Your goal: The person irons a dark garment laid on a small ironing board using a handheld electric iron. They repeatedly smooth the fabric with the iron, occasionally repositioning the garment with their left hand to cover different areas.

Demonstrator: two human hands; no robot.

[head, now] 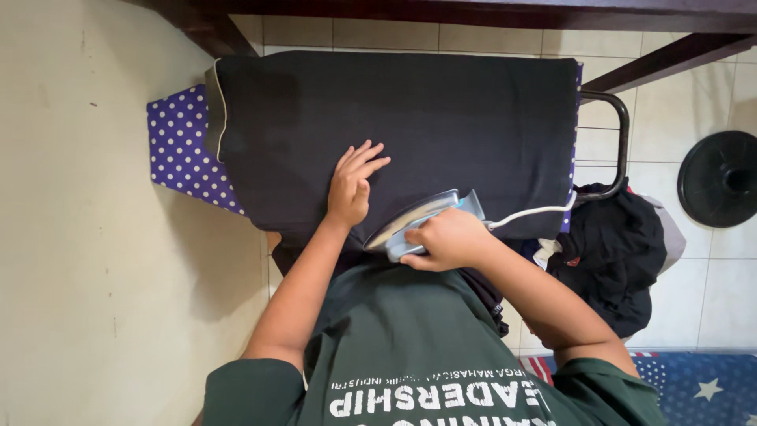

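A black garment (441, 118) lies spread flat over an ironing board with a purple, white-dotted cover (183, 146). My left hand (352, 183) rests flat on the cloth near its front edge, fingers apart. My right hand (449, 239) grips the handle of a light blue electric iron (418, 217), tilted up on its side at the front edge of the garment, soleplate facing left. The iron's white cord (530, 213) runs off to the right.
A metal iron rest (619, 134) juts from the board's right end. A heap of dark clothes (611, 244) lies beside it on the tiled floor. A round black fan base (721, 177) stands at far right. A beige wall (79, 237) fills the left; dark wooden furniture (473, 12) crosses the top.
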